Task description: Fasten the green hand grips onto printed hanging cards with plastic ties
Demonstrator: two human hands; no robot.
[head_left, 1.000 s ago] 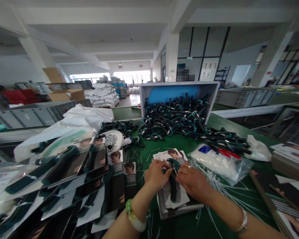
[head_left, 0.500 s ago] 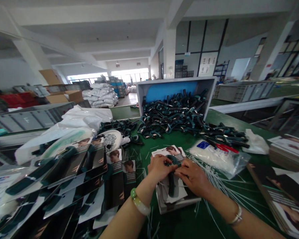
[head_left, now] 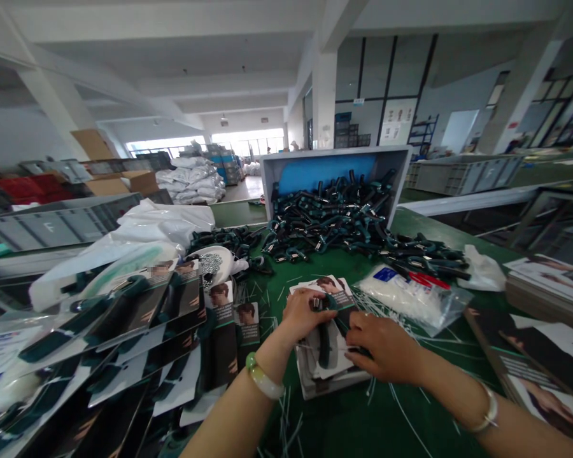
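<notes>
A dark green-handled plier-like tool point(head_left: 323, 343) lies on a printed backing card point(head_left: 337, 359), on top of a stack of cards point(head_left: 315, 387). My left hand point(head_left: 305, 315) is closed over the tool's upper end, thumb and fingers around its metal part. At the stack's right edge, my right hand point(head_left: 382, 346) is closed with its fingertips beside the tool's handle. It pinches what looks like a thin white cable tie, mostly hidden by the fingers. More loose white cable ties point(head_left: 391, 318) fan out behind the right hand.
A tipped grey crate point(head_left: 405, 184) spills several similar tools ahead. Carded tools point(head_left: 172, 337) pile up at left, beside a white bowl of small metal pieces point(head_left: 214, 267). At right are a plastic bag of ties point(head_left: 410, 296) and card stacks point(head_left: 544, 292).
My right hand has moved away from the tool's upper part, down and right to the stack's edge. My left hand stays on the tool; the view has shifted slightly.
</notes>
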